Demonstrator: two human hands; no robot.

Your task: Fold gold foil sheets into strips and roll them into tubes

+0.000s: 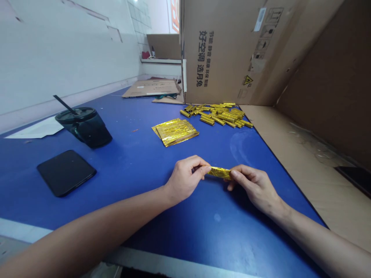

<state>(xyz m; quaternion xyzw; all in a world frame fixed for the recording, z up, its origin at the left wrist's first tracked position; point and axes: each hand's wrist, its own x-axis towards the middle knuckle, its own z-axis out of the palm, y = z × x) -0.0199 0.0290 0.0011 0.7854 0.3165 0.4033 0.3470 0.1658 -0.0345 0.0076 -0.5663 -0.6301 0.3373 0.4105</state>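
Note:
Between my two hands, a little above the blue table, is a narrow gold foil roll [219, 172]. Thumb and fingers of my left hand [187, 177] pinch its left end. Its right end is gripped by my right hand [253, 183] in the same way, so both tips are hidden. Beyond my left hand lies a small stack of flat gold foil sheets [177, 132]. Farther back and to the right, a loose pile of gold foil rolls [222, 115] rests on the table near the large cardboard box.
A dark cup with a straw [89, 129] and a black phone [66, 172] are on the left of the blue table [130, 162]. White paper [36, 129] lies behind the cup. A big cardboard box [226, 54] rises at the back, with brown cardboard [286, 146] along the right.

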